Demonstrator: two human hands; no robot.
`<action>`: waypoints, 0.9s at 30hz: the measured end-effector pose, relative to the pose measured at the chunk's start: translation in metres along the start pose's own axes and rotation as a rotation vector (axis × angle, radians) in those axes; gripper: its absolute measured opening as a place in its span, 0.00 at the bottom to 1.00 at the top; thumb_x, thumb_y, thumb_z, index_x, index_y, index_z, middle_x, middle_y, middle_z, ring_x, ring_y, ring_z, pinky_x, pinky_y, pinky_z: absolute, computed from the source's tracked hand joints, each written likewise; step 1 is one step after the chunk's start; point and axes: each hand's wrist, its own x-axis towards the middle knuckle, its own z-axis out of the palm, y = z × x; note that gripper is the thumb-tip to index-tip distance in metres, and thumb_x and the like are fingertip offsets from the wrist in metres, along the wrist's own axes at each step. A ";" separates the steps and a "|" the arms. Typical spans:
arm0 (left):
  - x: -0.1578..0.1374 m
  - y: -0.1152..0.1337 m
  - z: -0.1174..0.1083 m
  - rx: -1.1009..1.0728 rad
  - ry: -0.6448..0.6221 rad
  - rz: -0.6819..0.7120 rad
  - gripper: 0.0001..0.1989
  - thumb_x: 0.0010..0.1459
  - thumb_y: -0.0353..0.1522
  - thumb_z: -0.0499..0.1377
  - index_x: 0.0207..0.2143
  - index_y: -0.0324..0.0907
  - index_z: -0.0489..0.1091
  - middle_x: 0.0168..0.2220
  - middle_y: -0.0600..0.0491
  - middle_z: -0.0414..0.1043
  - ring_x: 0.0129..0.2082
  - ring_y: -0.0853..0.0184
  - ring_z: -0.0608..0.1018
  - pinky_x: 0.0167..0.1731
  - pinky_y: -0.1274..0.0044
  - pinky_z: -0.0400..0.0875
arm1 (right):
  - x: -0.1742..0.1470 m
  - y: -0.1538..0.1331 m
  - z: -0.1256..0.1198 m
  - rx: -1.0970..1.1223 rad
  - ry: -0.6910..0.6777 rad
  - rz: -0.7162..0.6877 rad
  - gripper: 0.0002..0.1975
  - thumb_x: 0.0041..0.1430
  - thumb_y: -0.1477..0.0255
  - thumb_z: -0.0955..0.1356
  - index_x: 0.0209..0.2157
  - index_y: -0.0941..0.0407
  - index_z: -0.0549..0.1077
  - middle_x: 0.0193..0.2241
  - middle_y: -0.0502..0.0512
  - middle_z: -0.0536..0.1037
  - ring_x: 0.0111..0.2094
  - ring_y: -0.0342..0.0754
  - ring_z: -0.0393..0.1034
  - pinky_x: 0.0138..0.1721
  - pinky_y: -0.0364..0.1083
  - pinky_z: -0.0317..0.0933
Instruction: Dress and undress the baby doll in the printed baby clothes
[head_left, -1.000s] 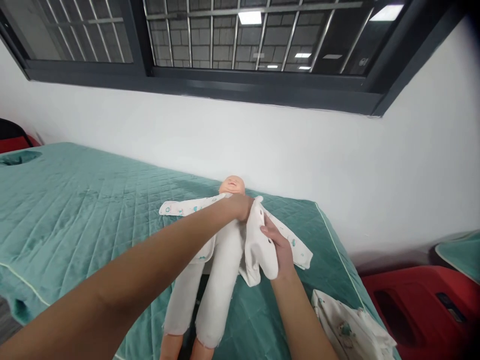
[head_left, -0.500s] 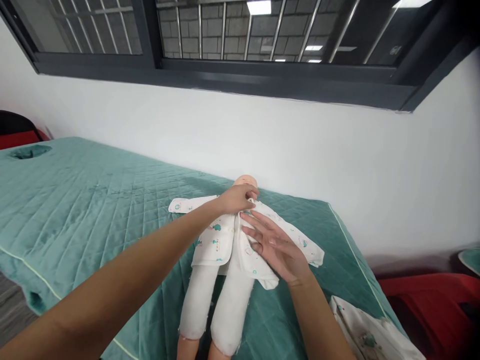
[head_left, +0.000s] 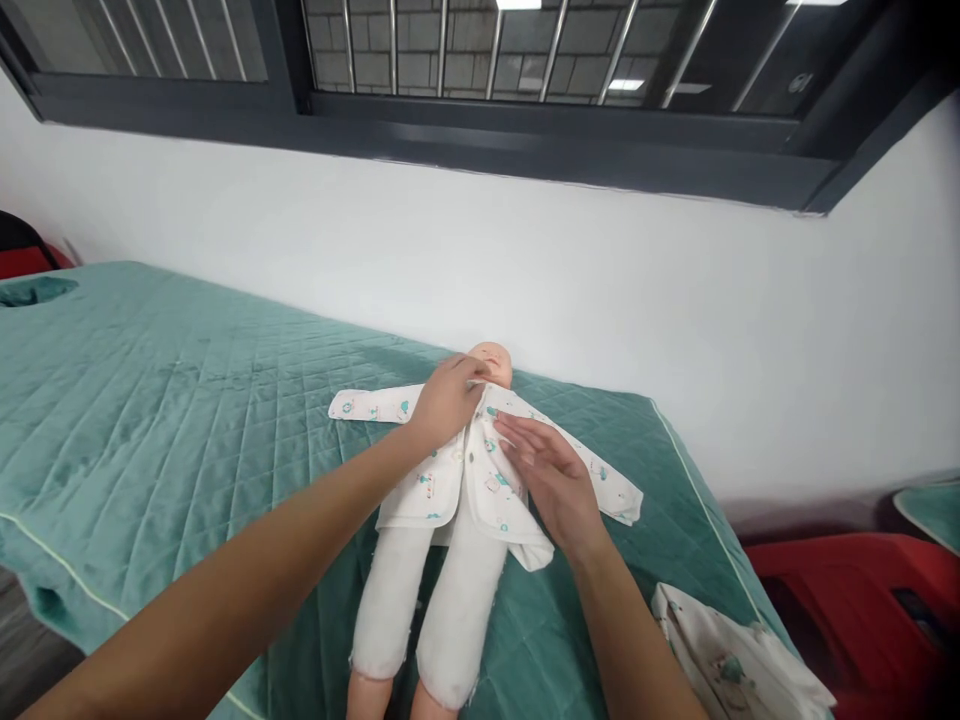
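Baby doll (head_left: 457, 620) lies on the massage bed (head_left: 210, 400), head at far edge | snap-front shirt (head_left: 495, 495) on its torso, sleeves (head_left: 371, 405) out left and right | another garment (head_left: 739, 655) near right | face hole (head_left: 37, 291) far left | wall (head_left: 675, 290) behind

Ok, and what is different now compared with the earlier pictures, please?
The right hand has let go of the jacket flap, which was turned back and now lies printed side out over the doll. The left hand has shifted leftward over the doll's upper chest. The doll lies as before, sleeves spread.
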 end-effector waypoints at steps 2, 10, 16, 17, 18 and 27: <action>-0.034 -0.005 -0.011 0.000 0.053 0.002 0.10 0.62 0.29 0.52 0.43 0.43 0.71 0.45 0.51 0.73 0.50 0.64 0.71 0.54 0.70 0.65 | 0.001 0.007 0.001 -0.233 -0.006 -0.087 0.14 0.61 0.68 0.69 0.49 0.49 0.75 0.59 0.54 0.68 0.63 0.53 0.58 0.67 0.58 0.47; -0.158 -0.035 -0.042 -0.103 0.043 -0.329 0.11 0.64 0.33 0.51 0.45 0.43 0.69 0.44 0.51 0.74 0.44 0.64 0.75 0.48 0.70 0.69 | -0.002 0.017 0.013 -0.823 -0.179 -0.225 0.24 0.67 0.63 0.65 0.63 0.44 0.62 0.67 0.47 0.52 0.70 0.51 0.37 0.69 0.59 0.32; -0.179 -0.028 -0.048 0.045 -0.101 -0.287 0.14 0.59 0.29 0.54 0.47 0.44 0.71 0.45 0.50 0.75 0.46 0.60 0.74 0.48 0.67 0.68 | -0.037 0.020 0.014 -0.875 -0.158 -0.189 0.30 0.65 0.60 0.66 0.66 0.44 0.56 0.69 0.47 0.45 0.70 0.53 0.33 0.69 0.60 0.31; -0.181 -0.027 -0.049 0.056 -0.114 -0.284 0.15 0.59 0.29 0.55 0.48 0.44 0.70 0.46 0.50 0.75 0.46 0.59 0.74 0.48 0.66 0.67 | -0.048 0.021 0.013 -0.849 -0.143 -0.170 0.31 0.65 0.60 0.66 0.66 0.44 0.56 0.69 0.48 0.44 0.70 0.53 0.34 0.69 0.59 0.32; -0.183 -0.026 -0.049 0.061 -0.128 -0.281 0.16 0.58 0.29 0.55 0.49 0.44 0.70 0.47 0.50 0.75 0.47 0.59 0.74 0.49 0.65 0.67 | -0.059 0.022 0.012 -0.816 -0.119 -0.147 0.32 0.64 0.60 0.67 0.66 0.44 0.55 0.69 0.48 0.44 0.70 0.53 0.35 0.69 0.59 0.33; -0.189 -0.028 -0.051 0.060 -0.158 -0.245 0.23 0.55 0.32 0.59 0.55 0.47 0.68 0.54 0.49 0.73 0.52 0.54 0.74 0.59 0.57 0.59 | -0.106 0.036 0.002 -0.881 0.272 -0.102 0.25 0.59 0.64 0.68 0.58 0.53 0.66 0.53 0.60 0.69 0.51 0.55 0.66 0.52 0.56 0.64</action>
